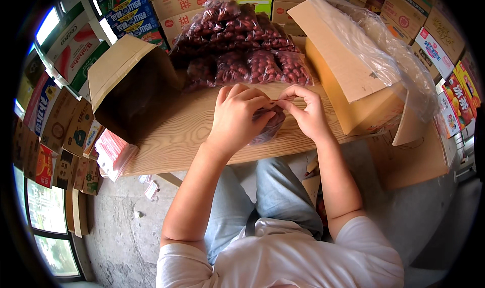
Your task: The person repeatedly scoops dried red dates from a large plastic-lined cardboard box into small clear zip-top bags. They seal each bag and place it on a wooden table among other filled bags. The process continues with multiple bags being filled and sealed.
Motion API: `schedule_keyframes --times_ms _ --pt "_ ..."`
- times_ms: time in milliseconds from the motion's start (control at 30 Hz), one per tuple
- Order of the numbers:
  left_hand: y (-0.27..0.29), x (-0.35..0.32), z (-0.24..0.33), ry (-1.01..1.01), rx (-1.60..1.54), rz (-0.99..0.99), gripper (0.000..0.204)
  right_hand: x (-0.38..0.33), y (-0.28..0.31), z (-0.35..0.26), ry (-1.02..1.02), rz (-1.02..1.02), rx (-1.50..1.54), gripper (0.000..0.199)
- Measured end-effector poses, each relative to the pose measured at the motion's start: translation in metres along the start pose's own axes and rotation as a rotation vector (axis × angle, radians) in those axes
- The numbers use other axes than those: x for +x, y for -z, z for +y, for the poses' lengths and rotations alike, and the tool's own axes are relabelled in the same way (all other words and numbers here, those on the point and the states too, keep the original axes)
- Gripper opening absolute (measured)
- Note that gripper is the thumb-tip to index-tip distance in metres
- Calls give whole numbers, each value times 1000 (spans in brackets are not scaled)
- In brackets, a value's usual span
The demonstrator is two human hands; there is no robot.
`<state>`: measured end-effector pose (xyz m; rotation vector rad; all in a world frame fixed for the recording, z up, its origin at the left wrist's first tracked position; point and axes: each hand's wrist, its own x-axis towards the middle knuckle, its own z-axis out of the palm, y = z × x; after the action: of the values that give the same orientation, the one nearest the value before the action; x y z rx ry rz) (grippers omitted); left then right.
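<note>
Left hand [240,108]: back turned up, fingers curled in over the top of the small bag [269,130]; the grip is nearly closed on the bag's upper edge, with the thumb against its side.
Right hand [305,111]: thumb and forefinger pinched together at the same upper edge, just beside the left fingertips; the grip is closed on the plastic there.
Small bag: hangs below both hands near the front edge of the tabletop [202,134], clear plastic with dark contents; whether its base touches the wood I cannot tell.
Filled bags [237,32]: clear bags of dark red fruit, heaped at the back of the tabletop, with a row lying along the front of the heap.
Left carton [118,68]: brown, its open side facing the heap, the inside in deep shadow.
Right carton [333,93]: brown, flaps up, clear plastic sheet [384,60] draped over its flap and side.
Flat bags [113,154]: a stack with red stripes, at the tabletop's left front corner.
Floor [118,237]: grey concrete, with small clear scraps [150,188] near the table's left end.
Stacked boxes [55,116]: printed cartons, piled on the left, at the back and on the right.
</note>
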<state>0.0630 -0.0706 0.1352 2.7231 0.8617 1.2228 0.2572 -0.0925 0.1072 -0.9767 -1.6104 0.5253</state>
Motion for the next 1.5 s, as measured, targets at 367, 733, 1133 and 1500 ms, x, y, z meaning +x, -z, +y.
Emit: schedule_keyframes --times_ms 367,733,1133,1500 --pt "0 -2 -4 32 -55 -41 11 1 1 -5 16 -31 -3 6" --pt "1 -5 -7 44 -77 16 10 1 2 -4 -15 -55 -71 4" --pt "1 -5 -16 62 -76 82 9 2 -6 1 55 25 -42 7" --pt "1 -5 -18 99 -113 83 9 7 -7 -5 56 -18 -88 7"
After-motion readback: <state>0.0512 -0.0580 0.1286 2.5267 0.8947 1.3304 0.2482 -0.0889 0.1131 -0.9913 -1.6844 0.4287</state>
